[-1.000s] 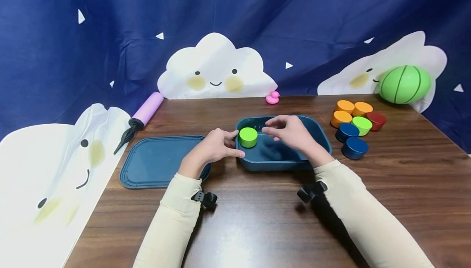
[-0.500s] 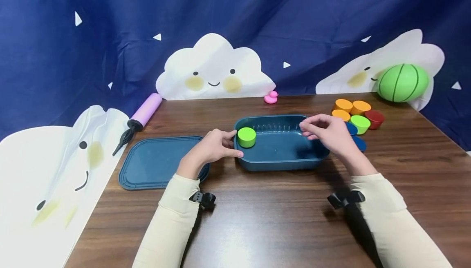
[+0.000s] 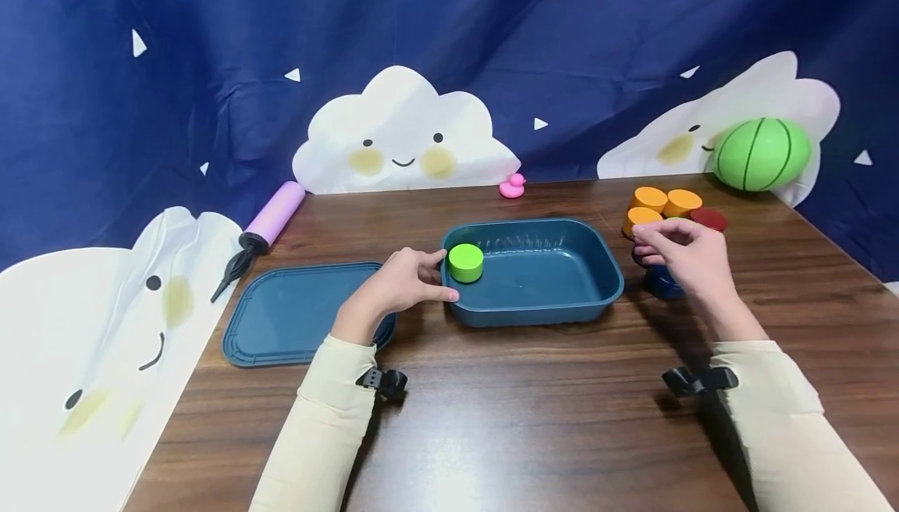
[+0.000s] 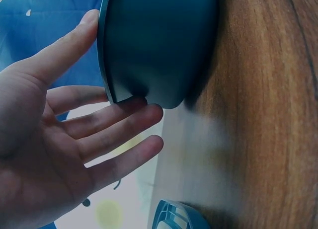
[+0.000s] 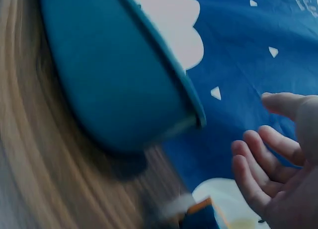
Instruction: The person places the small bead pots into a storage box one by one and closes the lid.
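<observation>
A dark blue rectangular container [image 3: 541, 315] stands mid-table, with a bright green round block [image 3: 466, 261] in its left end. At that end, my left hand [image 3: 399, 282] touches the rim with thumb and fingertips; the left wrist view shows its fingers fairly straight along the outer wall [image 4: 159, 40]. To the right of the container, my right hand [image 3: 691, 258] hovers over a group of round blocks, fingers loosely bent and holding nothing. It partly hides the blue blocks [image 3: 662, 284] and another green one. Orange blocks [image 3: 642, 221] and a dark red block [image 3: 709, 219] show behind it.
A flat blue lid [image 3: 295, 317] lies left of the container. Behind it is a purple hand pump [image 3: 274, 215] with a black nozzle. A pink toy duck [image 3: 513, 186] and a green ball [image 3: 762, 154] are at the back, before a blue cloud-print curtain [image 3: 421, 12].
My right hand has moved right, out from over the container to the round blocks. My left hand has kept its place at the container's left end, and the green block inside has stayed put.
</observation>
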